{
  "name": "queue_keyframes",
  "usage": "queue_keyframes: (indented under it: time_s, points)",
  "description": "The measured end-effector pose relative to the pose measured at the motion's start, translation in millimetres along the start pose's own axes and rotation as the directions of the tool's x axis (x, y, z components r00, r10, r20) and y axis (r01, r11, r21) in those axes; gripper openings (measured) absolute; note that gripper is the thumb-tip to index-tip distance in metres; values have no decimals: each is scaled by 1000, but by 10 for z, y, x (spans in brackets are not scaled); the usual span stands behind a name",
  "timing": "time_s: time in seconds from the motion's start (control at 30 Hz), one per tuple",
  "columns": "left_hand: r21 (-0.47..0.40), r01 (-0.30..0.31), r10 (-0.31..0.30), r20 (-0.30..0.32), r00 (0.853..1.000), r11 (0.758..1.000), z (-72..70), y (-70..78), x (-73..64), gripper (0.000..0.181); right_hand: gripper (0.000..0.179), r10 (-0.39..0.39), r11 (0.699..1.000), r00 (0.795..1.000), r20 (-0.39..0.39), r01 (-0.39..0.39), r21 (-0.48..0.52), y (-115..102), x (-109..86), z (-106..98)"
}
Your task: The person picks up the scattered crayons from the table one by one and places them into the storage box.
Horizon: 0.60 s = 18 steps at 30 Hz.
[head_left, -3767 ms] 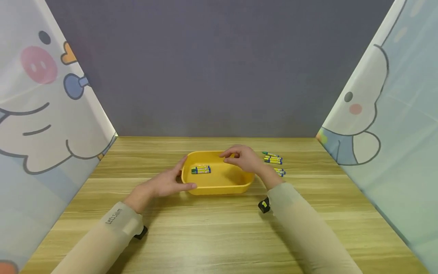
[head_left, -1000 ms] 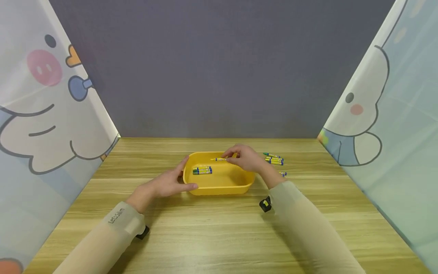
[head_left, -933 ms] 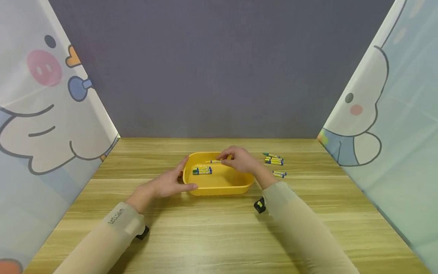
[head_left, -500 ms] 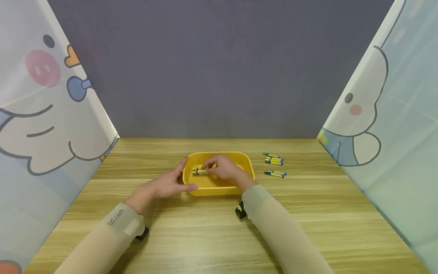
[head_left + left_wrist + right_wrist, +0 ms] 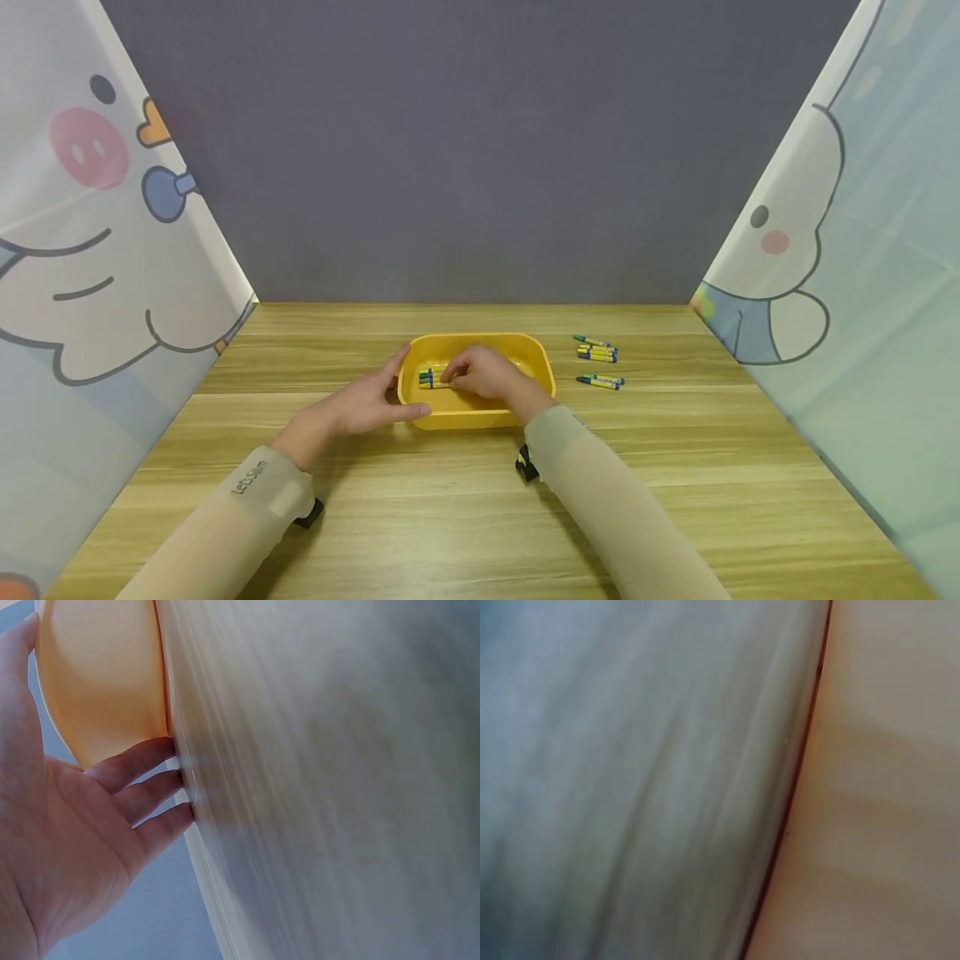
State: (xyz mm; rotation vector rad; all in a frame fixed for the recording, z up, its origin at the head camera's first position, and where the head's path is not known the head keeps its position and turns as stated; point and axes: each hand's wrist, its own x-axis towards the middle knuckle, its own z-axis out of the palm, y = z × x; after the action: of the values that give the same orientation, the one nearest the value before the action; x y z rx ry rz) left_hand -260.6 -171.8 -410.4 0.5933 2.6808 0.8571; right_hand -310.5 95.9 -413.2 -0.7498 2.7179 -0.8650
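Observation:
A yellow plastic bin (image 5: 480, 419) sits on the table in the head view. My left hand (image 5: 363, 404) spans its left end, thumb along the front rim. In the left wrist view, that hand's fairly straight fingers (image 5: 142, 761) touch the bin's wall and the tabletop. Inside the bin, my right hand (image 5: 486, 373) pinches a crayon (image 5: 432, 386), whose right end is hidden by the fingertips. Just behind it, other crayons (image 5: 429, 372) lie side by side, partly covered. The right wrist view has only the bin wall (image 5: 877, 787) and blurred wood, without the hand.
Right of the bin, several yellow-and-blue crayons (image 5: 597, 355) lie in a loose group, a green-tipped crayon (image 5: 592, 341) behind them. Nearer lies a pair of crayons (image 5: 601, 382). A dark panel (image 5: 480, 167) closes off the wooden table's (image 5: 420, 517) back, with printed cloths at both sides.
My right hand has carried a crayon leftward and nearer, from the bin's back right to beside the other crayons there. My left hand has stayed at the bin's left end.

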Motion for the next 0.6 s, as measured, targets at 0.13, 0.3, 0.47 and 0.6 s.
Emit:
queue_keyframes:
  time_s: [0.13, 0.3, 0.47, 0.6]
  points:
    - [-10, -2, 2, 2, 1000, 1000, -1, 0, -7, 127, 16, 9, 1000, 1000, -4, -9, 18, -4, -8, 0]
    - [-20, -15, 15, -5, 1000, 1000, 6, -2, -8, 128, 17, 13, 998, 1000, -15, -12, 56, -27, -36, -43]
    - [-22, -15, 15, -6, 1000, 1000, 11, -1, -3, 128, 19, -17, 996, 998, -53, 21, 82, -62, -113, -205]
    - [-38, -8, 8, -3, 1000, 999, 9, -2, 2, 128, 23, -37, 997, 996, -86, 42, 65, -57, -277, -448]
